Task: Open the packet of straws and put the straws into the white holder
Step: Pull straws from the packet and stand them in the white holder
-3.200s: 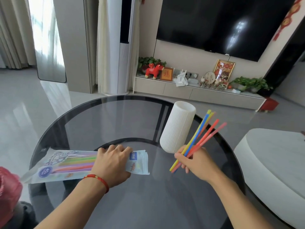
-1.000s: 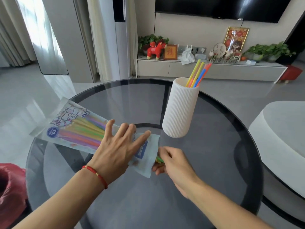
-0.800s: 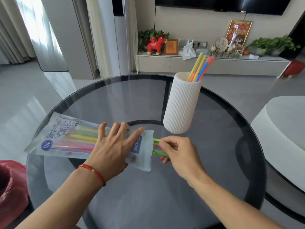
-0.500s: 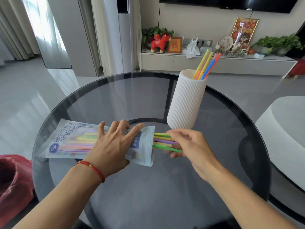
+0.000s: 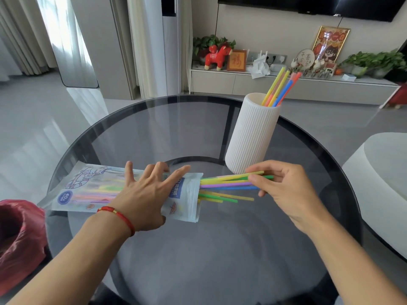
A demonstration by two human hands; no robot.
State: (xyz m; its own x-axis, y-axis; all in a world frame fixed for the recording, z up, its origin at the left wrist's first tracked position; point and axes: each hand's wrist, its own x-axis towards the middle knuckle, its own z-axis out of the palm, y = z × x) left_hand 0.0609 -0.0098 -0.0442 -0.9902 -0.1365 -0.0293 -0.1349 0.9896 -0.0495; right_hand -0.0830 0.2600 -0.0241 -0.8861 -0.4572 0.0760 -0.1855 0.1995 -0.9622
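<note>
The packet of straws (image 5: 88, 192) lies flat on the round glass table (image 5: 176, 128), its open mouth facing right. My left hand (image 5: 145, 194) presses down on the packet with fingers spread. A bundle of coloured straws (image 5: 226, 182) sticks halfway out of the mouth, and my right hand (image 5: 284, 186) pinches their right ends. A few more loose straws (image 5: 222, 197) lie on the glass just below the bundle. The white ribbed holder (image 5: 251, 135) stands upright behind my right hand, with several straws (image 5: 279, 89) leaning out of its top.
A red plastic bag (image 5: 19, 236) sits at the table's left edge. A white rounded seat (image 5: 378, 179) stands close to the right of the table. A low TV cabinet (image 5: 286, 84) with ornaments and plants runs along the far wall.
My right hand dropped the first bunch of straws into the holder, came back to the packet mouth and has drawn a new bundle out to the right. My left hand stays on the packet.
</note>
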